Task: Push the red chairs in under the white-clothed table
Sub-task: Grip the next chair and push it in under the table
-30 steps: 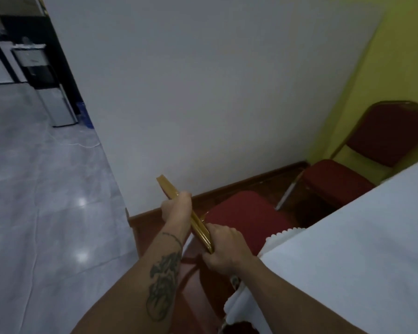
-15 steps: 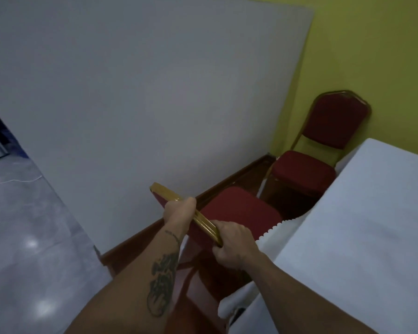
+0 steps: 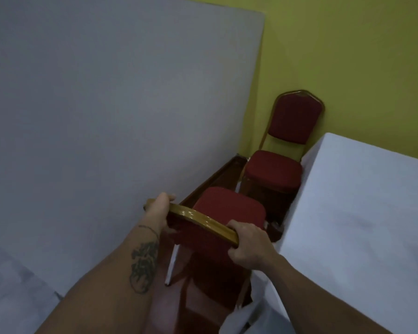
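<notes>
A red padded chair with a gold frame stands in front of me, its seat beside the white-clothed table on the right. My left hand grips the left end of the chair's gold top rail. My right hand grips the right end of that rail. A second red chair stands farther back in the corner, its seat touching the tablecloth's edge and its backrest against the yellow wall.
A grey wall with a dark wooden skirting board runs close along the left of the chairs. A yellow wall closes the far end. The gap between grey wall and table is narrow. Pale tiled floor shows at lower left.
The view has swung right and closer to the table. The near chair has turned so its seat now faces along the table, away from me, with both hands still on its top rail.
</notes>
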Tool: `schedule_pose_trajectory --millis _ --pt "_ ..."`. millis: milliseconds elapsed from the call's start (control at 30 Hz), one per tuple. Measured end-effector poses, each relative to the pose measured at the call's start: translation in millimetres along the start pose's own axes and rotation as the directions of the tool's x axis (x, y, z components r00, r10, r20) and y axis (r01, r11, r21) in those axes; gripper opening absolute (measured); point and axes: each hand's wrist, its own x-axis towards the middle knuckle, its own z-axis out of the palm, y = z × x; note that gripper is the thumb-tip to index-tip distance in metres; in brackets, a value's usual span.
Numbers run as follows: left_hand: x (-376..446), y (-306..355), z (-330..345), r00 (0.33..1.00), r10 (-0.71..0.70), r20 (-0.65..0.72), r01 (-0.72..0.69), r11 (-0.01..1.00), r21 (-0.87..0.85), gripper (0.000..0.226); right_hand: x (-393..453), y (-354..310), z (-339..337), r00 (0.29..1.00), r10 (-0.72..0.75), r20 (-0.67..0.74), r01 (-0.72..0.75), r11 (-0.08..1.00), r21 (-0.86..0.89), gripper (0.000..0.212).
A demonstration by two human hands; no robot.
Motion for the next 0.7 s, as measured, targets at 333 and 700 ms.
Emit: schedule_pose_trajectory --millis 333,700 --pt "117 27 20 0.991 0.123 0.044 -0.127 0.987 0.098 0.041 57 -15 -27 0.908 0.373 0.191 -0.382 0.924 0.010 0.018" --pt "159 47 58 0.979 0.084 0.187 -0.129 0.961 0.245 0.062 52 -43 -13 0.845 0.519 0.130 -0.529 0.846 0.067 0.020"
